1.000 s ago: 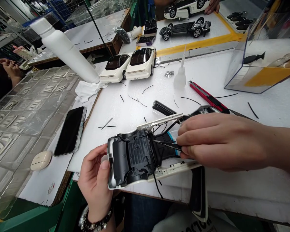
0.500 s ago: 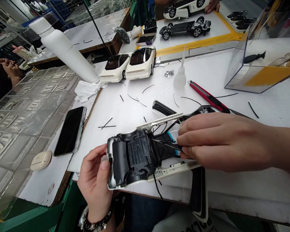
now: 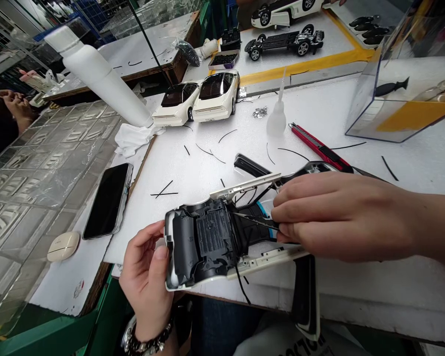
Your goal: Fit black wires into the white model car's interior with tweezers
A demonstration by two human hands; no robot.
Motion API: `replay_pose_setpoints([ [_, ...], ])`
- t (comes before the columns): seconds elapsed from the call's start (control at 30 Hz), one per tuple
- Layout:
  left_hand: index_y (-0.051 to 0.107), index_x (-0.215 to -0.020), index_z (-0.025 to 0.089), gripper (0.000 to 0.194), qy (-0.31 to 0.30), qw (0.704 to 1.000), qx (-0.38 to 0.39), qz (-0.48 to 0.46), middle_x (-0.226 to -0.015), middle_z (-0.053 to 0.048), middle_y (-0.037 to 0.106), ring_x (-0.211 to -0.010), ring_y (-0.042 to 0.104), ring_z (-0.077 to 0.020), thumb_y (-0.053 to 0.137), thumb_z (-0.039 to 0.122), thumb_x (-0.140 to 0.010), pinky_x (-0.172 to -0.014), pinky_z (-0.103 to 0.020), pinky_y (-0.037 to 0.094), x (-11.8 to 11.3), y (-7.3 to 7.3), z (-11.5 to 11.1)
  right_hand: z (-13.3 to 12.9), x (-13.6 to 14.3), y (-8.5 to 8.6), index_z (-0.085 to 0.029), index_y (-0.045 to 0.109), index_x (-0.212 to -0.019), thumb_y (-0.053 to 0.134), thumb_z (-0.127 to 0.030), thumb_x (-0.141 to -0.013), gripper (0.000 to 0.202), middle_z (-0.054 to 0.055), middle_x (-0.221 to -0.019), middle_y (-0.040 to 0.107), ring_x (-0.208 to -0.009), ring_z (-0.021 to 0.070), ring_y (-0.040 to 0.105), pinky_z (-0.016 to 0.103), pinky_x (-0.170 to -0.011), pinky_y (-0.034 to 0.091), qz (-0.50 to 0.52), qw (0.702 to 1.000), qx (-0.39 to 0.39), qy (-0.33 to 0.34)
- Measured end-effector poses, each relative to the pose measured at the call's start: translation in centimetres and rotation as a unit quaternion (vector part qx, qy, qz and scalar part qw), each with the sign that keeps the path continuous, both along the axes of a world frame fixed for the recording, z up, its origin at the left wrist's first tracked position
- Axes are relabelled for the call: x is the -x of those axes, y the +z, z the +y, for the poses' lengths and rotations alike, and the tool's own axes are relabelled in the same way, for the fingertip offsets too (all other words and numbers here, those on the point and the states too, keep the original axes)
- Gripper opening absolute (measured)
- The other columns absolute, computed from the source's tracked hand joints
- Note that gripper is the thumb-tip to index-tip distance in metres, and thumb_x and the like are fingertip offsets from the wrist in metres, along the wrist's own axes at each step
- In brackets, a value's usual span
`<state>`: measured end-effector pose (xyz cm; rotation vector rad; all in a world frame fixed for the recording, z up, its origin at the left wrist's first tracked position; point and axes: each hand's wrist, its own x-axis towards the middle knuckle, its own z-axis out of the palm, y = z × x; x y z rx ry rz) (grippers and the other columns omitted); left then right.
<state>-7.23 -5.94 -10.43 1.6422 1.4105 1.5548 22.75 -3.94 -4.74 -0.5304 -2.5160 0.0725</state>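
Your left hand [image 3: 146,277] grips one end of the white car body [image 3: 213,242], thumb on one side and fingers on the other, its underside turned up above the near edge of the bench [image 3: 203,173]. Your right hand [image 3: 330,217] is closed around a slim pointed tool [image 3: 257,221], whose tip reaches into the black interior; that hand covers much of the car body's right end. One door [image 3: 306,296] juts from the car body toward you, past the bench edge. Just beyond the car body, a red utility knife [image 3: 319,147] lies close behind your right hand, and loose black strips [image 3: 163,194] are scattered about. Farther beyond it stand a dropper bottle [image 3: 276,121] and two white model cars [image 3: 215,101], side by side. Left of the car body lie a phone [image 3: 107,200] and a small cream case [image 3: 63,246]; well off to its far right is a clear box [image 3: 404,118].
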Motion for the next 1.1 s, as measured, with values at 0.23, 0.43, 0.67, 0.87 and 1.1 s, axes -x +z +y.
replay_pose_setpoints([
  [0.23, 0.068, -0.109, 0.026, 0.022, -0.011, 1.0, -0.003, -0.004, -0.105, 0.002, 0.068, -0.096, 0.062, -0.0123, 0.062, 0.024, -0.088, -0.088, -0.022, 0.047, 0.03, -0.01, 0.08, -0.04, -0.01, 0.04, -0.018, 0.046, -0.084, 0.052, -0.01, -0.09, 0.012, 0.006, -0.089, 0.064, -0.086, 0.0174, 0.057, 0.035, -0.075, 0.052, 0.002, 1.0, 0.003, 0.005],
  [0.43, 0.068, -0.109, 0.026, 0.022, -0.012, 1.0, -0.005, -0.004, -0.105, 0.002, 0.068, -0.096, 0.061, -0.0116, 0.062, 0.023, -0.088, -0.087, -0.021, 0.047, -0.02, -0.05, 0.03, -0.08, -0.04, 0.08, -0.018, 0.046, -0.083, 0.051, -0.009, -0.09, 0.012, 0.006, -0.089, 0.064, -0.085, 0.0174, 0.057, 0.035, -0.075, 0.052, 0.001, 1.0, 0.007, 0.005],
  [0.67, 0.068, -0.109, 0.026, 0.022, -0.013, 1.0, -0.003, -0.013, -0.104, 0.002, 0.068, -0.095, 0.061, -0.0122, 0.062, 0.024, -0.088, -0.087, -0.022, 0.047, -0.02, -0.03, -0.02, 0.1, 0.03, -0.06, -0.018, 0.047, -0.083, 0.053, -0.011, -0.09, 0.011, 0.007, -0.09, 0.065, -0.088, 0.0189, 0.059, 0.035, -0.073, 0.053, 0.005, 1.0, -0.001, 0.003],
  [0.87, 0.068, -0.11, 0.026, 0.022, -0.017, 1.0, 0.003, -0.013, -0.106, 0.002, 0.067, -0.097, 0.06, -0.0117, 0.062, 0.025, -0.089, -0.089, -0.021, 0.046, 0.04, -0.05, -0.07, 0.12, 0.02, -0.01, -0.018, 0.047, -0.083, 0.052, -0.011, -0.09, 0.012, 0.006, -0.089, 0.065, -0.087, 0.018, 0.059, 0.035, -0.074, 0.053, 0.001, 1.0, 0.006, 0.004],
  [1.1, 0.067, -0.11, 0.026, 0.022, -0.007, 1.0, 0.004, -0.003, -0.105, 0.001, 0.067, -0.097, 0.061, -0.0133, 0.061, 0.025, -0.088, -0.088, -0.023, 0.046, 0.05, -0.09, -0.07, 0.04, -0.11, -0.01, -0.018, 0.047, -0.082, 0.052, -0.01, -0.09, 0.012, 0.005, -0.089, 0.064, -0.089, 0.0171, 0.058, 0.034, -0.076, 0.053, 0.007, 1.0, 0.015, 0.003],
])
